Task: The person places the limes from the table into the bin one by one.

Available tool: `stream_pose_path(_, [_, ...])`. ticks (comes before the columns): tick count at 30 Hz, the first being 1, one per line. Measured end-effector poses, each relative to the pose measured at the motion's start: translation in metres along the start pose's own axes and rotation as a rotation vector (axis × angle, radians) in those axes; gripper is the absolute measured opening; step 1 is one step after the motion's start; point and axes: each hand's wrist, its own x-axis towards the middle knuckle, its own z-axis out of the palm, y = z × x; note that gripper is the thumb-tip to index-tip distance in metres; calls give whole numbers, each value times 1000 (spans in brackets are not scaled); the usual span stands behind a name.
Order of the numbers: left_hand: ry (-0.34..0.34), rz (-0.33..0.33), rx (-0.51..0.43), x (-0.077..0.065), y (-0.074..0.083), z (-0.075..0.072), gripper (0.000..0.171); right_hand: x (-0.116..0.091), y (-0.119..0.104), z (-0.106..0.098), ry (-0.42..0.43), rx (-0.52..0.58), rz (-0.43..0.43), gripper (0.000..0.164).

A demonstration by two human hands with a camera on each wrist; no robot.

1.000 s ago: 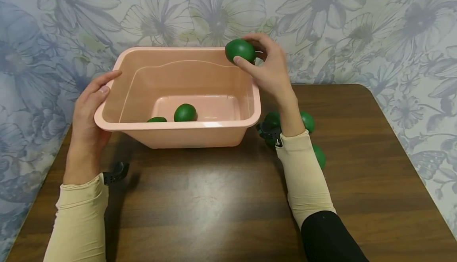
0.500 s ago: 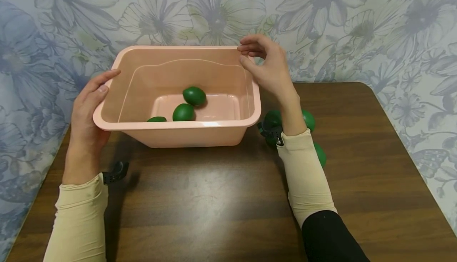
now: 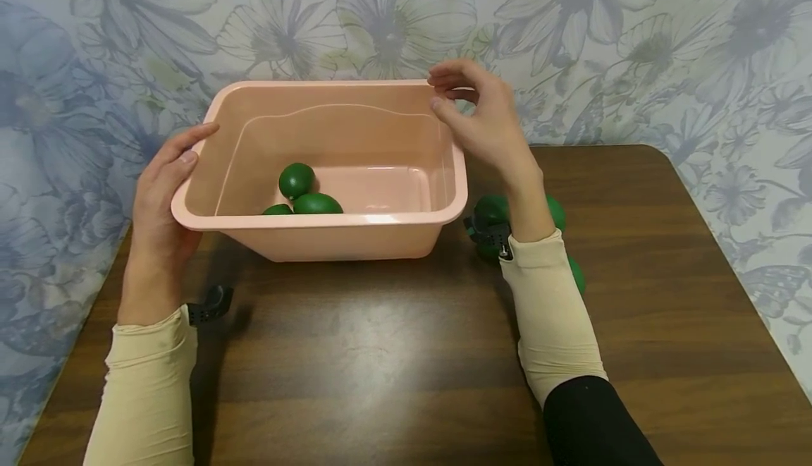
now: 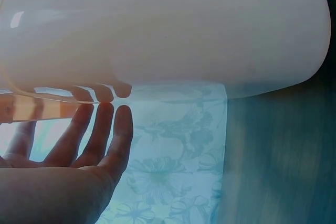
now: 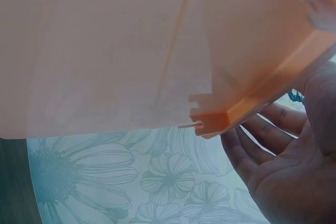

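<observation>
My left hand (image 3: 161,198) grips the left end of a pink plastic basin (image 3: 355,240), with one finger over the rim and the thumb along its outer side. In the left wrist view the fingers (image 4: 122,129) stand right by the basin wall. Three smooth green limes lie at the basin's left front: a rear lime (image 3: 296,180), a lime (image 3: 319,204) in front of it, and a third lime (image 3: 278,209) mostly hidden by the front wall. My right hand (image 3: 482,117) hovers at the back right rim corner, fingers loosely bent and holding nothing; the right wrist view shows its fingertips beside the rim.
Several more limes (image 3: 491,209) sit on the brown wooden table (image 3: 380,353) right of the basin, partly hidden by my right wrist. A wall with a floral pattern (image 3: 393,22) rises directly behind. Dark camera mounts (image 3: 212,304) stick out from both wrists.
My right hand has let go of a lime, which dropped into the basin and rolled left among the others. The left hand keeps its grip on the rim.
</observation>
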Motion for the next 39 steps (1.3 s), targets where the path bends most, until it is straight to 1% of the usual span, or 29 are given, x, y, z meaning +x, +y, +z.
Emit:
stream_pose_path(4, [-9,2,6,1,-1,-1,47,-3,-4,-3,22,14,23,33])
stream_pose_path(9, [-4,6,4,0,0,-2,47,-6,-10,-5,59,31,61,35])
stream_pose_path(11, [-6,5,-2,0,-1,-2,47,-10,-13,-8,76,39,73,35])
stream_pose_path(15, [-12,-3,-20,0,0,-2,48,-21,-16,-14,90,29,71,33])
stream_pose_path(18, [-16,-2,-35,0,1,-3,47,-29,-14,-19,81,24,63,32])
stream_pose_path(21, [-16,1,-34,0,0,-3,47,-38,-7,-27,58,7,68,34])
stream_pose_path(25, [-16,1,-35,1,-1,-2,46,-49,3,-46,37,-45,87,36])
stream_pose_path(30, [-20,-1,-36,2,-1,-2,47,-62,8,-69,43,-94,119,37])
stream_pose_path(35, [-8,-2,-21,0,-2,-2,47,-69,10,-77,28,-121,114,35])
stream_pose_path(39, [-11,3,-36,0,-1,-2,46,-74,13,-81,-3,-101,107,33])
